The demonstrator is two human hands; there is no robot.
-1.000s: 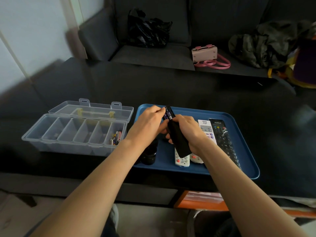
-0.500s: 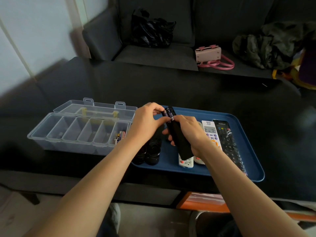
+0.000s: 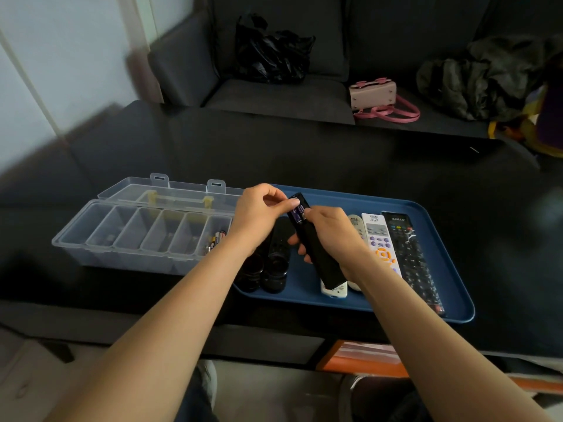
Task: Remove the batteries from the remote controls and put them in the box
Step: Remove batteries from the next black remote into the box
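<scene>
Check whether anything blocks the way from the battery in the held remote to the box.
Nothing visible does. The box lies open left of the left hand, lid back; the battery still sits in the black remote.

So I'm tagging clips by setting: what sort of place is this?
Most likely a home living room: a dark sofa behind a low black table, with a pink handbag on the cushions.

A home living room: dark sofa (image 3: 274, 95), pink handbag (image 3: 373, 94), low black table (image 3: 274, 153)

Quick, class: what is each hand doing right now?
Left hand: pinching the purple batteries.
Right hand: holding the slim black plastic remote control.
</scene>
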